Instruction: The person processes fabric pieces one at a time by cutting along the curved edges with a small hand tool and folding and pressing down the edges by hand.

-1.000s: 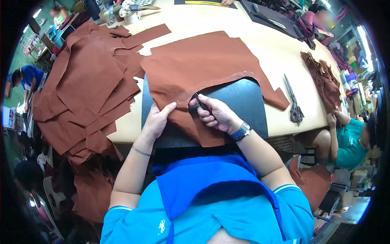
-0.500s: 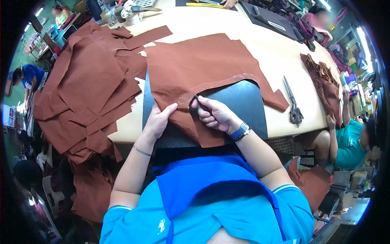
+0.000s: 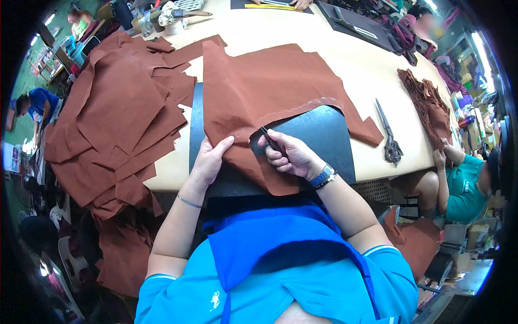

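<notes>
A large reddish-brown sheet (image 3: 280, 75) lies over a black board (image 3: 318, 140), its curved inner edge marked with a pale line. My left hand (image 3: 212, 157) pinches the sheet near its lower left part, thumb on top. In my right hand (image 3: 288, 154) is a small dark tool (image 3: 271, 141), gripped in closed fingers, its tip at the sheet's curved edge; the tool's exact kind is hard to make out. The sheet's left part stands up in a fold, and its lower corner hangs toward the table's front edge.
Brown pieces (image 3: 118, 102) are heaped at the left. Large scissors (image 3: 389, 135) lie on the table (image 3: 361, 81) at the right, near a gathered brown bundle (image 3: 431, 102). A seated person (image 3: 465, 189) is at the right. A brush (image 3: 191, 12) rests at the back.
The sheet's upper left part has shifted right and risen into a fold. My right hand has moved slightly right and down with the tool. My left hand stays on the sheet.
</notes>
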A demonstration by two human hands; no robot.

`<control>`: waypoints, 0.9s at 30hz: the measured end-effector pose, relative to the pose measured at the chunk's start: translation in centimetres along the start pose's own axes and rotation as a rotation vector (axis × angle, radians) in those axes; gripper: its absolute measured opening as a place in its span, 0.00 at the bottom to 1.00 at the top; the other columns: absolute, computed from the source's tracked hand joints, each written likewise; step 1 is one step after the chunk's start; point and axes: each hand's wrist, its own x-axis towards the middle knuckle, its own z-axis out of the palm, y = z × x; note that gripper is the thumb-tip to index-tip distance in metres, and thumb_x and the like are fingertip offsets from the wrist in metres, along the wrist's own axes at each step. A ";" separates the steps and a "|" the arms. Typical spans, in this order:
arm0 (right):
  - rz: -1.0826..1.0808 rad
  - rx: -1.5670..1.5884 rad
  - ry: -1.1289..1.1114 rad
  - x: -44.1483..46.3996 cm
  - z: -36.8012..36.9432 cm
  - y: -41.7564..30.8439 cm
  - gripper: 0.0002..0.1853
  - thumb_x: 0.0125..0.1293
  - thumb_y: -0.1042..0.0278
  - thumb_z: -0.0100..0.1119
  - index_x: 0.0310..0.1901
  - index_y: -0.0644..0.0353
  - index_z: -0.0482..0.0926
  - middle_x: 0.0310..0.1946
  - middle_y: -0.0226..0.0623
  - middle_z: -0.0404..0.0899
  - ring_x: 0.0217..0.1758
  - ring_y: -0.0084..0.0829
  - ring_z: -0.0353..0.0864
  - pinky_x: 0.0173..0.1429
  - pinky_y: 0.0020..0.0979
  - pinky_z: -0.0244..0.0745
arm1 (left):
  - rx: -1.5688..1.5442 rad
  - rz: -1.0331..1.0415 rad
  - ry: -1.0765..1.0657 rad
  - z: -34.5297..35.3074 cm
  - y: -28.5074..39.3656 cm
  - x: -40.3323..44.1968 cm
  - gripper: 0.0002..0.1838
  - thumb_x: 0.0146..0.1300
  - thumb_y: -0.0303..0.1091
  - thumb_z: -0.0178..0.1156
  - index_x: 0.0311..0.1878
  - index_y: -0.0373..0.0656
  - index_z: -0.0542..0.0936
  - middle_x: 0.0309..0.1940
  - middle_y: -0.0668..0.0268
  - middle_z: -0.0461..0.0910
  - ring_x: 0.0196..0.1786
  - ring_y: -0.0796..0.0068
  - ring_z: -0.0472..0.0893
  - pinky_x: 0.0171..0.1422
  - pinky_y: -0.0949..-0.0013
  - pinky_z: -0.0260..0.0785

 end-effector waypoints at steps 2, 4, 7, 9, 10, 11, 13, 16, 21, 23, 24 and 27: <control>0.039 -0.004 -0.012 -0.2 -0.2 0.0 0.18 0.81 0.48 0.42 0.49 0.53 0.73 0.22 0.19 0.61 0.19 0.12 0.54 0.19 0.15 0.49 | -0.009 0.019 -0.001 0.0 -0.2 0.1 0.24 0.71 0.29 0.61 0.68 0.37 0.71 0.62 0.61 0.78 0.62 0.71 0.78 0.68 0.67 0.70; 0.058 -0.025 -0.034 0.0 -0.1 0.0 0.18 0.81 0.47 0.42 0.49 0.54 0.73 0.22 0.19 0.61 0.19 0.12 0.54 0.19 0.15 0.50 | -0.011 0.019 -0.004 0.0 -0.1 0.0 0.24 0.71 0.29 0.61 0.68 0.37 0.70 0.62 0.61 0.77 0.62 0.71 0.78 0.68 0.67 0.70; 0.054 -0.023 -0.023 0.6 0.2 -0.1 0.18 0.81 0.47 0.42 0.48 0.53 0.73 0.23 0.19 0.61 0.19 0.12 0.54 0.19 0.15 0.50 | -0.016 0.021 -0.014 0.0 -0.1 -0.1 0.24 0.71 0.28 0.61 0.68 0.37 0.70 0.63 0.60 0.77 0.63 0.70 0.78 0.69 0.67 0.70; 0.032 -0.025 -0.008 0.8 0.2 -0.1 0.18 0.81 0.47 0.42 0.48 0.53 0.73 0.22 0.19 0.61 0.18 0.12 0.53 0.18 0.15 0.49 | -0.006 0.022 -0.015 0.1 0.0 -0.2 0.24 0.71 0.28 0.61 0.68 0.37 0.70 0.63 0.60 0.77 0.63 0.70 0.78 0.69 0.66 0.70; 0.016 -0.034 -0.002 0.9 0.2 0.0 0.18 0.81 0.48 0.41 0.48 0.53 0.73 0.22 0.19 0.60 0.18 0.11 0.53 0.18 0.15 0.49 | 0.005 0.021 -0.012 0.2 0.1 -0.3 0.24 0.71 0.28 0.60 0.68 0.37 0.70 0.63 0.60 0.77 0.63 0.70 0.78 0.69 0.66 0.70; 0.001 -0.042 0.003 1.0 0.1 0.0 0.18 0.82 0.48 0.41 0.48 0.53 0.73 0.21 0.19 0.60 0.17 0.11 0.52 0.18 0.14 0.48 | 0.016 0.020 -0.009 0.3 0.2 -0.4 0.24 0.71 0.28 0.60 0.68 0.37 0.70 0.63 0.61 0.77 0.63 0.70 0.78 0.69 0.66 0.70; -0.009 -0.044 0.010 0.6 0.0 0.1 0.18 0.81 0.47 0.41 0.48 0.53 0.73 0.22 0.19 0.61 0.17 0.11 0.52 0.17 0.14 0.48 | 0.017 0.033 -0.007 0.1 0.0 -0.2 0.24 0.71 0.28 0.60 0.68 0.36 0.70 0.63 0.61 0.77 0.63 0.70 0.78 0.69 0.66 0.70; 0.029 -0.020 0.027 0.2 0.2 0.1 0.18 0.81 0.47 0.41 0.48 0.53 0.73 0.22 0.19 0.61 0.17 0.11 0.52 0.17 0.14 0.48 | 0.030 0.016 -0.017 0.0 0.1 -0.2 0.24 0.71 0.28 0.60 0.68 0.36 0.70 0.64 0.60 0.77 0.64 0.69 0.77 0.69 0.66 0.69; 0.058 -0.009 -0.026 1.0 0.1 0.2 0.18 0.82 0.48 0.41 0.48 0.53 0.73 0.21 0.19 0.60 0.18 0.10 0.52 0.17 0.13 0.48 | 0.139 0.090 -0.005 1.1 0.9 -0.7 0.26 0.71 0.26 0.59 0.70 0.35 0.68 0.65 0.59 0.75 0.67 0.66 0.75 0.73 0.63 0.65; 0.007 -0.005 -0.036 1.2 0.5 0.3 0.17 0.82 0.49 0.41 0.47 0.53 0.73 0.20 0.18 0.59 0.17 0.10 0.52 0.17 0.14 0.49 | 0.147 0.092 -0.027 0.8 0.7 -0.6 0.26 0.71 0.25 0.58 0.70 0.35 0.68 0.66 0.59 0.74 0.67 0.66 0.74 0.74 0.63 0.65; -0.008 -0.021 -0.018 0.9 0.7 0.4 0.17 0.82 0.49 0.42 0.46 0.54 0.73 0.20 0.17 0.59 0.17 0.10 0.52 0.17 0.14 0.49 | 0.161 0.065 -0.015 0.8 0.7 -0.7 0.25 0.71 0.25 0.58 0.70 0.34 0.68 0.65 0.58 0.74 0.67 0.66 0.74 0.74 0.63 0.65; -0.067 -0.244 0.084 -0.9 1.2 0.3 0.18 0.82 0.48 0.42 0.46 0.55 0.73 0.21 0.18 0.59 0.18 0.11 0.53 0.19 0.16 0.50 | 0.278 0.106 0.050 1.5 2.1 -1.8 0.26 0.71 0.25 0.58 0.70 0.33 0.68 0.65 0.58 0.74 0.66 0.67 0.75 0.73 0.62 0.65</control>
